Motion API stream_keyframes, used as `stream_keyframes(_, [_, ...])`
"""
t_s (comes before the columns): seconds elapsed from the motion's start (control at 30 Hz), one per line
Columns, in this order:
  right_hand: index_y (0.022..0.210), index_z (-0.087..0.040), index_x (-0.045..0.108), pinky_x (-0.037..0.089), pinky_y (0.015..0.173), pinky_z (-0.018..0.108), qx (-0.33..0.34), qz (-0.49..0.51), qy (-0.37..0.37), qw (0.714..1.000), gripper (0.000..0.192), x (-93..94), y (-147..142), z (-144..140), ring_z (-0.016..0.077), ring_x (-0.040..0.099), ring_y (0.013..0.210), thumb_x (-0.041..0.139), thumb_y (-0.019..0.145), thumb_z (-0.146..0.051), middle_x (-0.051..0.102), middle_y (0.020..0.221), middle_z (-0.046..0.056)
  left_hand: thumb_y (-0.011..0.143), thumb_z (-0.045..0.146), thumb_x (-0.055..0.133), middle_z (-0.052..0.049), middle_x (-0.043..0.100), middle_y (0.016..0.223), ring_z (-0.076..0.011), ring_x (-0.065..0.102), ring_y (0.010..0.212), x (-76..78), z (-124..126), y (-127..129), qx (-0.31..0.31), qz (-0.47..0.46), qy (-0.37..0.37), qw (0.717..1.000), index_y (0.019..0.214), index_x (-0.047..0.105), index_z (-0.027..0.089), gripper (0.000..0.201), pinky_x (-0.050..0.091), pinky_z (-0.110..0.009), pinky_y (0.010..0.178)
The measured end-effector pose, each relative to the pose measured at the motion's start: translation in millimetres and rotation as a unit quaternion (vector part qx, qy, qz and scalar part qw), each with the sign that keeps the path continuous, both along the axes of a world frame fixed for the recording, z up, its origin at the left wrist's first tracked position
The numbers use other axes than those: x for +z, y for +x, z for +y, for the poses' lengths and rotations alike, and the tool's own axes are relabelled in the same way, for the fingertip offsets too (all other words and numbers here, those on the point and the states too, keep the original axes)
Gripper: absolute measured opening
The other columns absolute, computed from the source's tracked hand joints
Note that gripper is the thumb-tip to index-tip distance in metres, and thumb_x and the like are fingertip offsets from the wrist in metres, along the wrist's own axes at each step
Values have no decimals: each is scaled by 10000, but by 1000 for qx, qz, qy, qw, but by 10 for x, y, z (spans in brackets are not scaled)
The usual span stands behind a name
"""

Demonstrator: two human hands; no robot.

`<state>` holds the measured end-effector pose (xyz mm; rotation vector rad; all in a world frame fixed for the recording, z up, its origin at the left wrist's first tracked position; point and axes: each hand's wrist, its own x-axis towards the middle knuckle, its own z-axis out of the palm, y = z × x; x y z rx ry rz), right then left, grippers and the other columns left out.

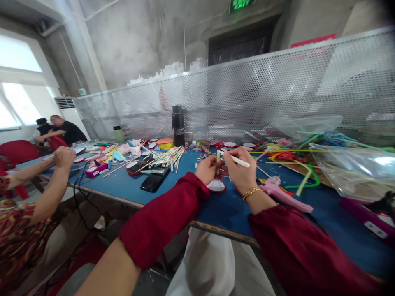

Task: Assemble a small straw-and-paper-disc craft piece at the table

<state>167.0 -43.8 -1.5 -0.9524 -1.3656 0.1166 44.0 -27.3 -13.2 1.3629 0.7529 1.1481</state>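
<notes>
Over the blue table [216, 207], right hand [242, 170] pinches a white stick [237, 160]

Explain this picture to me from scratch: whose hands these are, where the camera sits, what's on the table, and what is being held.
There is no machine here. One camera sits on a person's head, looking forward and down, so the two red-sleeved arms are that person's own. The right hand, with a gold bracelet on the wrist, holds a white stick. The left hand pinches a shorter white piece upright beside it. Under them is a blue table carrying a pink glue gun, a black phone, a pile of sticks, a black flask and bags of coloured straws. The arms at the far left belong to another person at the same table.
</notes>
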Motion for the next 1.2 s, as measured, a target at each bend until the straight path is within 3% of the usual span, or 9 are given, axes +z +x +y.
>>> stream_keyframes(0.23, [773, -241, 580, 433, 586, 329, -27, 1, 9, 1000, 159, -18, 16, 31, 171, 568, 605, 646, 864, -353, 622, 683, -7, 919, 207, 579, -4, 706, 760, -135, 666, 573, 6, -17, 1, -2, 7, -5, 1000, 930, 531, 193, 51, 541, -258, 587])
stream_keyframes(0.4, [778, -243, 572, 435, 572, 325, 2, 1, -5, 1000, 172, -13, 10, 19, 167, 551, 582, 645, 866, -371, 609, 659, -13, 925, 179, 550, -5, 701, 780, -134, 656, 568, 11, -16, -1, 2, 12, -3, 1000, 937, 538, 190, 20, 539, -274, 612])
stream_keyframes(0.57, [767, -237, 580, 421, 584, 323, -42, -2, 4, 999, 165, -1, 14, 17, 169, 555, 606, 638, 860, -360, 608, 667, -8, 926, 167, 541, -10, 698, 771, -135, 659, 575, 2, -9, -5, 1, 17, -3, 1000, 948, 538, 187, 30, 549, -280, 632])
stream_keyframes(0.77, [784, -236, 576, 437, 577, 323, 4, -2, -6, 1000, 172, -26, 9, 32, 168, 566, 590, 646, 865, -370, 628, 668, -9, 914, 204, 579, -1, 694, 768, -139, 661, 590, -8, 8, -5, 6, 15, 2, 1000, 969, 546, 189, 66, 569, -292, 656])
stream_keyframes(0.93, [768, -231, 577, 426, 571, 313, -30, 1, 7, 1000, 171, -19, 12, 24, 161, 559, 600, 646, 864, -355, 617, 671, -8, 921, 215, 576, -12, 695, 777, -141, 662, 587, -11, 6, -8, -2, 20, 5, 1000, 959, 533, 184, 65, 546, -277, 623])
stream_keyframes(1.1, [782, -236, 566, 434, 549, 312, 20, 14, -12, 1000, 176, -21, 1, 15, 154, 550, 556, 652, 870, -362, 602, 639, -22, 904, 255, 624, -7, 697, 780, -140, 661, 588, -15, 9, -8, -1, 14, 4, 1000, 957, 538, 189, 121, 542, -271, 612])
stream_keyframes(1.2, [778, -234, 574, 432, 549, 310, 2, 14, -6, 1000, 170, -21, 2, 17, 154, 556, 570, 652, 867, -356, 610, 652, -18, 910, 242, 610, -8, 697, 773, -134, 659, 574, -15, 8, -8, -6, 15, 7, 1000, 963, 536, 185, 107, 534, -259, 596])
